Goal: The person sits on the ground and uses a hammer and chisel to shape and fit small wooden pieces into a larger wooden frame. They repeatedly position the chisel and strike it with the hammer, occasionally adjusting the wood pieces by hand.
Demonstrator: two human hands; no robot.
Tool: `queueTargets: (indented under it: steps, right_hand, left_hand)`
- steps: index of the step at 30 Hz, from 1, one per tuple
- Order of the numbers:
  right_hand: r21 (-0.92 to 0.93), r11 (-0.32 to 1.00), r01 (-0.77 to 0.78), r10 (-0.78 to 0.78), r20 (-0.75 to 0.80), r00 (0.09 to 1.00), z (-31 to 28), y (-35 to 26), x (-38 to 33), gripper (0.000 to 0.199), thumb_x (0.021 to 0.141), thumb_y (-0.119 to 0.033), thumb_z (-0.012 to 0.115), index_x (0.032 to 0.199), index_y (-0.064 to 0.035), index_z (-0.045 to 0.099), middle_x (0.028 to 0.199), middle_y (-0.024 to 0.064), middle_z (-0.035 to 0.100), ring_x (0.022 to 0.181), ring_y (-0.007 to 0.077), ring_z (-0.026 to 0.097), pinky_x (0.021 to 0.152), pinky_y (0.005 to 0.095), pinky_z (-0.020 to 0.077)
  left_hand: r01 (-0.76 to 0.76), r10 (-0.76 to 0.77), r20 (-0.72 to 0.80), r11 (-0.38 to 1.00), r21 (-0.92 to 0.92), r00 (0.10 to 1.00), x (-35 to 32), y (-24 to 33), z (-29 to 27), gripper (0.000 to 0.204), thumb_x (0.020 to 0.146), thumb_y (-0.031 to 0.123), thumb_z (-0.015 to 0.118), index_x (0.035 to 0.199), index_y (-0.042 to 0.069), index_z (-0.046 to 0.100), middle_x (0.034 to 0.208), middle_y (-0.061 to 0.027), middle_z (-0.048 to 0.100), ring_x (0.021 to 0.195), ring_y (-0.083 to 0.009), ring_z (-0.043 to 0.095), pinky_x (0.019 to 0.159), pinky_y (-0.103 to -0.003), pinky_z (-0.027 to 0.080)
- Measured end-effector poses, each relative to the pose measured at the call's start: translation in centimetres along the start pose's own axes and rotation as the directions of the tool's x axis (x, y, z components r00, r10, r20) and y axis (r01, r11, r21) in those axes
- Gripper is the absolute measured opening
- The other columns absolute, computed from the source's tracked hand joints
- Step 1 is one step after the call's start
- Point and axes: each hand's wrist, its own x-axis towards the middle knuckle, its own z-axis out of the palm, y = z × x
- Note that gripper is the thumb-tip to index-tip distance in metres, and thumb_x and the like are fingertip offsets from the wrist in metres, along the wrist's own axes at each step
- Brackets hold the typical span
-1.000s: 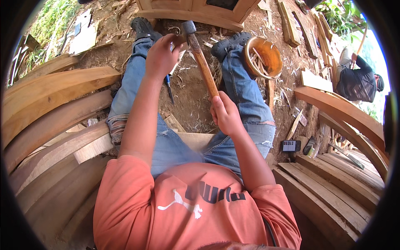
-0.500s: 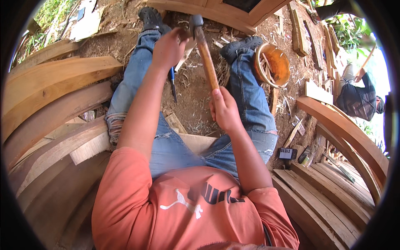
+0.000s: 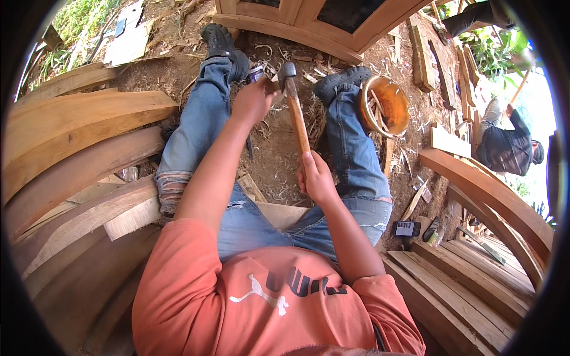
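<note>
My right hand (image 3: 317, 177) grips the lower end of the wooden handle of a hammer (image 3: 298, 127). The grey metal head points away from me, between my shins. My left hand (image 3: 252, 102) is closed beside the hammer head, fingers around a small flat piece (image 3: 277, 84) that almost meets the head. Its kind is unclear, and whether they touch I cannot tell. Below my left wrist, the dark shaft of a slim tool (image 3: 249, 147) shows, its upper part hidden by my arm. Just beyond my left hand sits a small purple-and-white object (image 3: 256, 73).
An orange bucket (image 3: 394, 107) holding wood strips stands by my right foot. A panelled wooden frame (image 3: 309, 32) lies ahead. Curved boards (image 3: 89, 121) crowd my left; stacked planks (image 3: 457, 285) and a phone (image 3: 408, 228) lie right. A person (image 3: 507, 142) works at far right.
The hammer head has come down and slightly right, nearer to me. My left hand has also come nearer and right, staying beside it. The blue part of the slim tool is now hidden.
</note>
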Motion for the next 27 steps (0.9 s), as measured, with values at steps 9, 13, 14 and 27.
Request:
queueTargets:
  steps: [9,13,14,27]
  right_hand:
    - [0.032,0.986,-0.165,0.167,-0.048,0.985,-5.4,4.9,-8.4,0.046,0.119,-0.048,0.038,0.112,-0.0065,0.056,0.071,0.003,0.054,0.051,0.0126,0.051,0.048,0.0293,0.0447]
    - [-0.006,0.987,-0.16,0.159,-0.08,0.984,-5.9,6.3,-8.8,0.047,0.119,-0.047,0.04,0.109,-0.0042,0.056,0.07,0.0031,0.053,0.051,0.0127,0.05,0.048,0.0302,0.0436]
    - [-0.002,0.987,-0.161,0.16,-0.077,0.984,-6.0,6.5,-8.8,0.046,0.119,-0.047,0.04,0.111,-0.0048,0.056,0.071,0.0031,0.053,0.052,0.0127,0.051,0.048,0.0299,0.0437]
    - [0.036,0.989,-0.144,0.145,-0.022,0.989,-5.1,7.4,-8.5,0.048,0.119,-0.047,0.037,0.115,-0.0034,0.056,0.072,0.0053,0.056,0.052,0.0135,0.051,0.049,0.0288,0.0438]
  left_hand:
    - [-0.041,0.033,0.266,0.999,0.028,0.963,-5.6,5.2,4.8,0.021,0.1,0.022,0.069,0.117,0.013,0.062,0.107,-0.0161,0.075,0.102,-0.0423,0.072,0.086,-0.055,0.057]
    - [-0.034,0.005,0.37,0.997,0.073,0.929,-5.1,5.7,5.4,0.03,0.095,0.019,0.073,0.122,0.013,0.061,0.114,-0.0166,0.073,0.108,-0.0426,0.071,0.09,-0.055,0.057]
    - [-0.032,-0.009,0.407,0.995,0.093,0.913,-4.7,5.9,5.1,0.034,0.094,0.017,0.075,0.125,0.013,0.061,0.117,-0.0167,0.073,0.111,-0.0424,0.071,0.092,-0.054,0.058]
    - [0.245,-0.337,0.205,0.895,0.373,0.919,1.4,-7.5,8.9,0.023,0.099,0.015,0.064,0.118,0.005,0.072,0.121,-0.0209,0.073,0.113,-0.0407,0.073,0.096,-0.053,0.059]
